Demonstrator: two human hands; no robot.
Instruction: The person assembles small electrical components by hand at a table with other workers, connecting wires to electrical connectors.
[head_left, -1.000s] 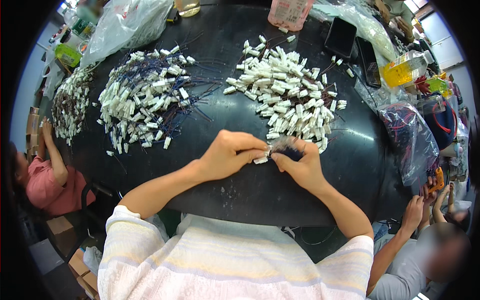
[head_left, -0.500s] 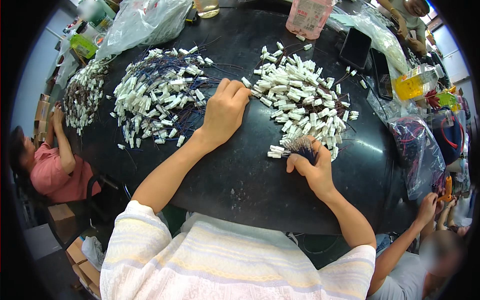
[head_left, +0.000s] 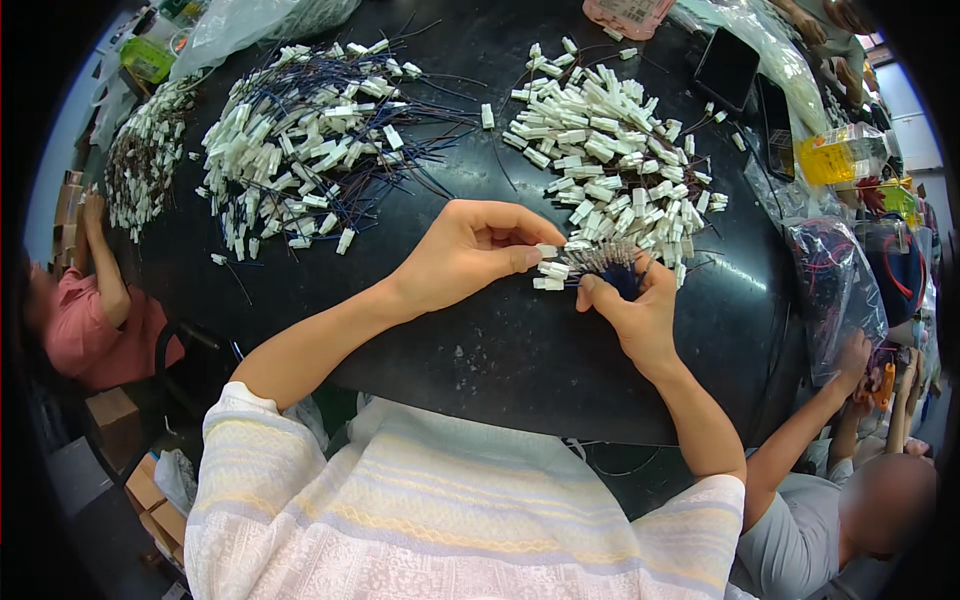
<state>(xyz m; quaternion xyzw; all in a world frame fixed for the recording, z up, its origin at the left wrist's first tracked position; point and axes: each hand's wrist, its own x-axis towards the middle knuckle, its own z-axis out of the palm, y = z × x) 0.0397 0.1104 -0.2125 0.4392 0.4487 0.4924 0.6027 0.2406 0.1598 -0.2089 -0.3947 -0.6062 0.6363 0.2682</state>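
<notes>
My right hand point(head_left: 640, 300) is closed round a fanned bundle of dark blue wires point(head_left: 612, 268) with metal-tipped ends; a few white connectors hang at the bundle's left side. Thumb and fingers of my left hand point(head_left: 465, 250) pinch a small white connector point(head_left: 546, 251) right beside those connectors. Just beyond my hands lies a pile of white connectors point(head_left: 600, 140) with dark wires. A second pile of white connectors on blue wires point(head_left: 290, 150) spreads over the table to the left. One loose connector point(head_left: 487, 117) lies between the two piles.
The dark table point(head_left: 430, 370) also bears a third connector pile point(head_left: 145, 165) at far left, two black phones point(head_left: 725, 68), a bottle of yellow liquid point(head_left: 842, 155) and a plastic bag of wires point(head_left: 835, 290). People sit at left and right.
My left hand has come from between the piles down and right to my right hand, now with a connector in its fingertips. My right hand still holds the wires. The view has shifted slightly.
</notes>
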